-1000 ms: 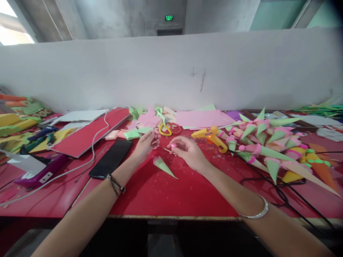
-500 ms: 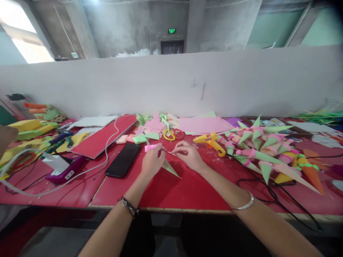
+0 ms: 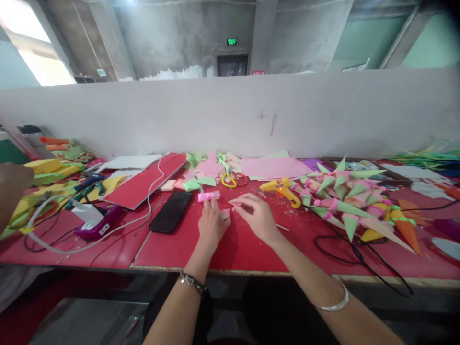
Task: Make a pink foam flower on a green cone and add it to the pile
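My left hand [image 3: 212,223] is palm down on the red table, its fingers stretched toward a shiny pink packet [image 3: 209,196]. Beside its thumb is a small pink piece [image 3: 225,212], partly covered by the hand, so I cannot tell its kind. My right hand [image 3: 253,215] pinches a thin pale stick; the pointed end [image 3: 232,203] sticks out to the left with a bit of pink by the fingertips. To the right of that wrist, a thin pale stick length [image 3: 282,227] shows; whether it is the same stick is unclear.
A black phone [image 3: 170,212] lies left of my hands, near a purple power strip [image 3: 98,224] with a white cable. Behind are scissors [image 3: 230,180] and pink sheets [image 3: 275,166]. A yellow glue gun [image 3: 282,189] and heaped paper cones [image 3: 345,194] occupy the right. Another person's hand [image 3: 12,184] is far left.
My left hand has opened out and moved slightly right and down, uncovering the pink packet. The light green paper cone below it is out of sight. The view has shifted slightly.
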### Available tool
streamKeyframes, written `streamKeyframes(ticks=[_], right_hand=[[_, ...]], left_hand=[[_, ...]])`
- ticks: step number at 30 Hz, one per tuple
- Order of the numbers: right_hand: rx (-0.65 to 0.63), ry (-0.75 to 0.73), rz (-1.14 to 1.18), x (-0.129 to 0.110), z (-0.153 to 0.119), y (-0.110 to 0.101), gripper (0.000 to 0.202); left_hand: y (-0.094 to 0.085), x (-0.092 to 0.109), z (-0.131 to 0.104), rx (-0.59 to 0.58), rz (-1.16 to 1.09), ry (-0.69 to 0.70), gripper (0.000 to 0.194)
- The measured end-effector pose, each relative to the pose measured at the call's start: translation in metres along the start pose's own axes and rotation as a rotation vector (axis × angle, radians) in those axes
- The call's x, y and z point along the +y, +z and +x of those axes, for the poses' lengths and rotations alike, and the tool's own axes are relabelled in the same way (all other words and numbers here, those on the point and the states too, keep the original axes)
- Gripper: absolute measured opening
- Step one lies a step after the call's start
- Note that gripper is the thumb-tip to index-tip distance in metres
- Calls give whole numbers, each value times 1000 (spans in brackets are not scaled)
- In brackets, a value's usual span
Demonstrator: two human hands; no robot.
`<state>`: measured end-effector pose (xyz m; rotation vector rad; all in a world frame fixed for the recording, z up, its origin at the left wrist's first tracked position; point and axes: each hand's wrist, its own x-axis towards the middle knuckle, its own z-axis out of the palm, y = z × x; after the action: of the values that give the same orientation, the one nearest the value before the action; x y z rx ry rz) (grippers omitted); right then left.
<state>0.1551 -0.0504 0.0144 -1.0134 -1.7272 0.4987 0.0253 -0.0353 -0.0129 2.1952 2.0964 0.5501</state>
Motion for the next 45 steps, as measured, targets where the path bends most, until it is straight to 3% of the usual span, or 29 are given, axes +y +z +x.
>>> streamKeyframes(ticks=[6, 17, 21, 27, 32, 38, 42, 45], right_hand=[[52, 36, 45, -22, -17, 4, 9], [30, 45, -71, -21, -23, -1, 21], [35, 54, -76, -22, -24, -7, 10], [12, 23, -112, -26, -26, -9, 15], [9, 15, -131, -29, -28, -10, 19], [9, -16, -175, -34, -30, -14, 27], [26, -46, -211, -38, -30, -15, 32], [25, -61, -225, -38, -31, -15, 24]], left_hand=[[-7, -9, -3, -89, 33, 93, 42], [-14, -12, -10, -96, 15, 127, 40], [-13, -18, -11, -29, -128, 208, 36], [-27, -18, -15, 20, -571, 286, 20], [-38, -13, -16, 26, -692, 219, 32], [-42, -13, -17, 76, -748, 241, 30], [-44, -9, -20, 58, -699, 274, 32], [-46, -7, -22, 34, -629, 304, 33]])
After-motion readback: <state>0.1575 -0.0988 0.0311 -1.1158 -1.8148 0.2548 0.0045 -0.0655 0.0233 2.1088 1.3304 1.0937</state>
